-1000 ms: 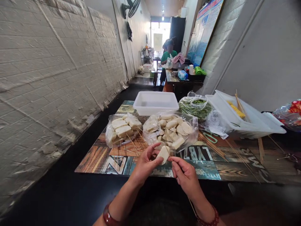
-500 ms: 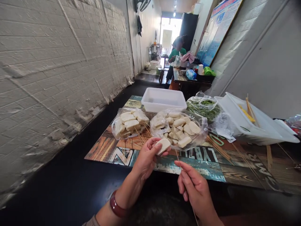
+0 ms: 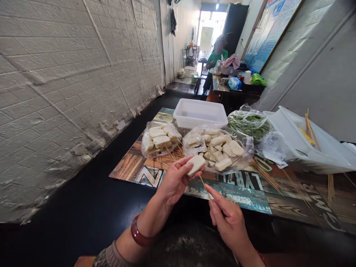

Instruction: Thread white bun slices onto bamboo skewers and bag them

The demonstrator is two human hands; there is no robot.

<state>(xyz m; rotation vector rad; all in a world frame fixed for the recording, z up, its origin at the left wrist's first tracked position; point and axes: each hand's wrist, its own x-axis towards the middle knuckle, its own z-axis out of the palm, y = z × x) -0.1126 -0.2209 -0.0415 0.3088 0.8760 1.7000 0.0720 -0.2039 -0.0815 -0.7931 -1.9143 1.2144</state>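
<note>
My left hand (image 3: pixel 178 178) is closed on a pale white bun slice (image 3: pixel 197 165), held by its edge between thumb and fingers. My right hand (image 3: pixel 226 213) pinches a thin wooden skewer (image 3: pixel 205 186). The skewer points up and left, its tip at the slice's lower edge; whether it has gone in I cannot tell. Just beyond my hands lies an open plastic bag of similar slices (image 3: pixel 223 164). Left of it, another plastic bag holds stacked slices (image 3: pixel 161 141), with several skewers (image 3: pixel 168 152) sticking out towards me.
A white plastic tub (image 3: pixel 200 119) stands at the table's far edge. To its right are a bag of green leaves (image 3: pixel 249 124) and tilted white trays (image 3: pixel 294 148) with skewers. Loose skewers (image 3: pixel 267 177) lie on the patterned tabletop (image 3: pixel 230 193). A person in green (image 3: pixel 217 57) stands farther back.
The skewer in my right hand has moved up and left, from beside the slice to its lower edge. My left hand keeps its hold. The camera view has shifted slightly.
</note>
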